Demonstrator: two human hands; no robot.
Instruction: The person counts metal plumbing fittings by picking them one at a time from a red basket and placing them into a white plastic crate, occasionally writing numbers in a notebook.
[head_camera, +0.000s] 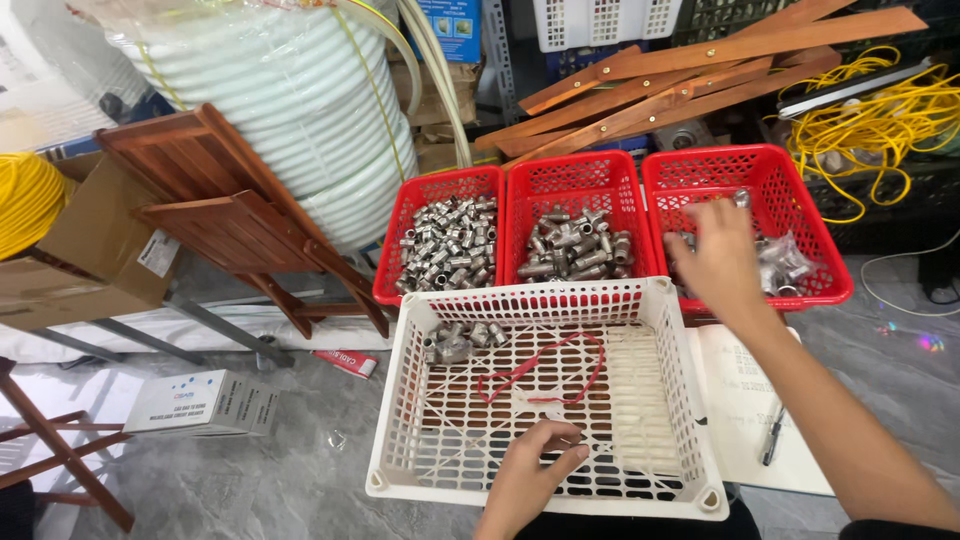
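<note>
The right hand (718, 255) reaches into the rightmost red basket (815, 215), fingers pinching a small metal fitting (741, 198), likely hard, dense and slick, best gripped across its body, while the left hand (535, 470) rests loosely curled, holding nothing, in the white basket (690, 400).

You see shiny metal fittings (448, 243) in glossy red plastic baskets (700, 170) (the white crate (680, 400) is matt plastic), on a smooth grey stone floor (280, 480).
</note>
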